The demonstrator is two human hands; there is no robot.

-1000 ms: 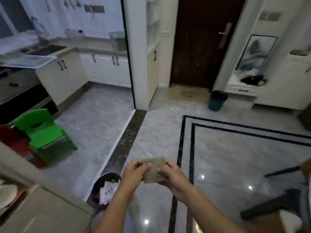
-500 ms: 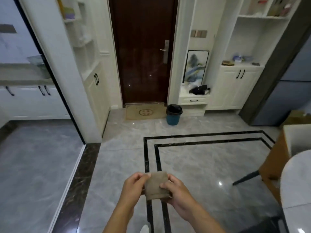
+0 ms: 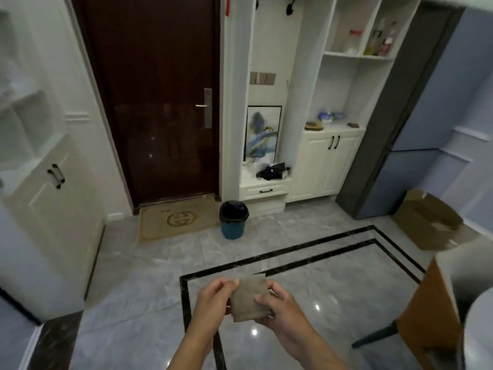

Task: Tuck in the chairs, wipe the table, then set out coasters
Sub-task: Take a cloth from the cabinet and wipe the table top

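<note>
Fingers (image 3: 227, 283) of the left hand (image 3: 213, 300) curl onto the left edge of a small folded square of beige-brown cloth (image 3: 249, 300), pinching it against the thumb. The right hand (image 3: 280, 311) grips the cloth's right and lower edge, with its thumb lying across the front face. Together they hold the cloth in the air above the glossy grey marble floor (image 3: 133, 303), over the corner of the floor's double black inlaid border (image 3: 293, 257)

At the lower right edge shows a slice of a white round tabletop (image 3: 480, 332), well apart from the cloth. Just beside it stands a chair (image 3: 426, 311) with an orange-brown back and a dark leg angled out onto the floor; whether it is pushed under the tabletop I cannot tell

Straight ahead a dark brown front door (image 3: 160, 102) with a metal handle is closed. A tan doormat (image 3: 178, 218) lies before it, and a teal waste bin with a black liner (image 3: 233, 220) stands just beside the mat's right end. White built-in cabinets (image 3: 325, 164) fill the wall to the right of the door, with a framed painting (image 3: 262, 133) leaning in a niche. Further right are a blue-grey refrigerator (image 3: 421, 129) and an open brown cardboard box (image 3: 426, 222) on the floor near it
</note>
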